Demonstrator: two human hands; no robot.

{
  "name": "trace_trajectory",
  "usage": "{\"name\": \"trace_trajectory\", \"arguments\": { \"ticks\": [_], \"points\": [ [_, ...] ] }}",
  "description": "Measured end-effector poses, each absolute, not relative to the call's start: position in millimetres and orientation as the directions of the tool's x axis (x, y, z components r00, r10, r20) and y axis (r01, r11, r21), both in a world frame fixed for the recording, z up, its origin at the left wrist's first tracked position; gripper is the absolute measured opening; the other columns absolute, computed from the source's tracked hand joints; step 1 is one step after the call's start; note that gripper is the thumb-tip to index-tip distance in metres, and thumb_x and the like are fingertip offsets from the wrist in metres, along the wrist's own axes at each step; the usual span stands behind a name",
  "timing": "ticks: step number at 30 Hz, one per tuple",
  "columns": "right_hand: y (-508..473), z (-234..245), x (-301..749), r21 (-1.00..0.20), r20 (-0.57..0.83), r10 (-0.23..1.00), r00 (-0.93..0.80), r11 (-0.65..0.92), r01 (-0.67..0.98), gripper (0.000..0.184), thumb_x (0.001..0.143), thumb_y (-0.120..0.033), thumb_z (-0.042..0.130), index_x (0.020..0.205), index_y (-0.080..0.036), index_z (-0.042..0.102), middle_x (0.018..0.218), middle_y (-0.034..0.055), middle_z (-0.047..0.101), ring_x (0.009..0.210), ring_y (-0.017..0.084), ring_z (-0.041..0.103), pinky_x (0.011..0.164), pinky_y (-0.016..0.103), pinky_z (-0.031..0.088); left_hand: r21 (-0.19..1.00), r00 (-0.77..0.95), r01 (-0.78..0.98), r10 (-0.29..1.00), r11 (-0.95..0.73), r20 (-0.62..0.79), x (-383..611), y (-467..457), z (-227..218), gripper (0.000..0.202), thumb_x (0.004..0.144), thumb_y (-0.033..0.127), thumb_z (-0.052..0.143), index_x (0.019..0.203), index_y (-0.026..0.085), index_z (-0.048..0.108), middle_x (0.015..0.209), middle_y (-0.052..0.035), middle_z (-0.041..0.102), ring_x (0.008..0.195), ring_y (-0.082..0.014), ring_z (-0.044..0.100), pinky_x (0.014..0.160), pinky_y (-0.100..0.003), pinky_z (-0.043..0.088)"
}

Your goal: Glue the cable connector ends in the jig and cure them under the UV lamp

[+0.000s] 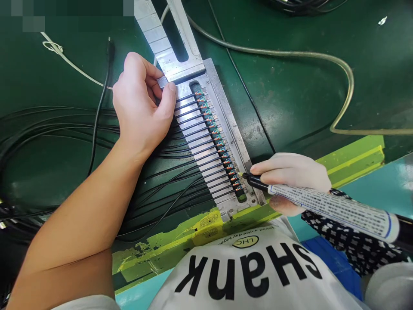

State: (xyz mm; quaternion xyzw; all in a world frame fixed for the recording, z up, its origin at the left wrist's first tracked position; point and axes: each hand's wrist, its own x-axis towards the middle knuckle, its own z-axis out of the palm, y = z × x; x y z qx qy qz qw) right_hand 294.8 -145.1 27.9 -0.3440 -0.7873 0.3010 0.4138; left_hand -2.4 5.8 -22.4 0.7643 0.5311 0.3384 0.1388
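Observation:
A metal fixture (213, 181) with a raised slotted lid (155, 32) lies slanted on the table. Black cables (193, 148) run side by side across it. Their stripped ends show coloured wires on small green boards (222, 150) along a long slot. My bare left hand (143, 97) pinches the fixture's left edge by the hinge, thumb on top and fingers partly hidden. In my right hand (290, 176), which wears a whitish glove, is a marker pen (329, 207) with printed text. Its black tip points left, at the lower part of the row of boards; I cannot tell whether it touches.
Loops of black cable (48, 125) spread over the green table (290, 94) at left. A thick pale cable (274, 52) curves across the right side. Worn yellow tape (348, 161) lines the near table edge. A cable bundle (300, 6) lies at the far side.

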Motion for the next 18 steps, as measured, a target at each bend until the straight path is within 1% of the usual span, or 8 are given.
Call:
{"name": "trace_trajectory", "arguments": {
  "ticks": [3,6,9,12,14,16,18],
  "points": [
    [-146,26,295,-0.756,0.449,0.792,-0.413,0.583,0.298,0.022,0.092,-0.038,0.067,0.104,-0.020,0.071,0.103,0.0096,0.079,0.083,0.022,0.077,0.067,0.035,0.064,0.580,0.201,0.720,0.914,-0.382,0.352,-3,6,-24,0.022,0.088,0.031,0.066,0.100,0.018,0.052,0.080,0.0025,0.046,0.072,-0.0119,0.054,0.082,-0.036,0.050],
    [-147,24,296,-0.757,0.443,0.796,-0.412,0.579,0.303,0.023,0.092,-0.038,0.068,0.103,-0.018,0.072,0.105,0.0101,0.078,0.084,0.022,0.077,0.069,0.034,0.063,0.598,0.198,0.715,0.925,-0.364,0.325,-2,6,-23,0.024,0.090,0.037,0.064,0.100,0.019,0.050,0.081,0.0017,0.045,0.077,-0.0146,0.058,0.085,-0.039,0.050],
    [-146,24,296,-0.750,0.451,0.791,-0.414,0.587,0.305,0.025,0.090,-0.037,0.071,0.103,-0.015,0.071,0.104,0.0117,0.078,0.086,0.022,0.077,0.072,0.034,0.064,0.633,0.183,0.704,0.944,-0.322,0.276,0,3,-15,0.023,0.088,0.040,0.062,0.099,0.023,0.050,0.082,-0.0004,0.048,0.085,-0.0217,0.062,0.084,-0.043,0.048],
    [-145,26,296,-0.742,0.451,0.784,-0.426,0.595,0.308,0.027,0.089,-0.039,0.072,0.104,-0.017,0.070,0.105,0.0111,0.078,0.089,0.022,0.077,0.072,0.033,0.063,0.682,0.156,0.696,0.975,-0.223,0.160,4,-2,-1,0.022,0.081,0.043,0.062,0.097,0.032,0.051,0.082,-0.0041,0.055,0.097,-0.0299,0.064,0.080,-0.047,0.044],
    [-148,27,298,-0.742,0.449,0.778,-0.439,0.599,0.303,0.027,0.092,-0.042,0.068,0.105,-0.018,0.070,0.105,0.0109,0.078,0.086,0.021,0.076,0.069,0.033,0.062,0.690,0.132,0.705,0.986,-0.163,0.098,8,-5,7,0.023,0.078,0.046,0.061,0.095,0.035,0.051,0.078,-0.0056,0.057,0.103,-0.0320,0.064,0.079,-0.048,0.041],
    [-152,27,300,-0.742,0.473,0.774,-0.421,0.607,0.284,0.028,0.095,-0.043,0.064,0.106,-0.018,0.070,0.106,0.0115,0.078,0.083,0.020,0.075,0.068,0.033,0.061,0.683,0.106,0.720,0.992,-0.123,0.067,10,-7,12,0.024,0.077,0.049,0.058,0.094,0.035,0.050,0.071,-0.0057,0.055,0.107,-0.0324,0.063,0.077,-0.048,0.039],
    [-158,26,302,-0.745,0.491,0.770,-0.408,0.614,0.262,0.027,0.095,-0.041,0.063,0.107,-0.018,0.070,0.108,0.0124,0.077,0.084,0.021,0.075,0.069,0.033,0.061,0.680,0.094,0.726,0.995,-0.099,0.044,12,-8,14,0.026,0.075,0.053,0.056,0.092,0.034,0.049,0.065,-0.0059,0.051,0.110,-0.0331,0.062,0.076,-0.048,0.036]
  ]
}}
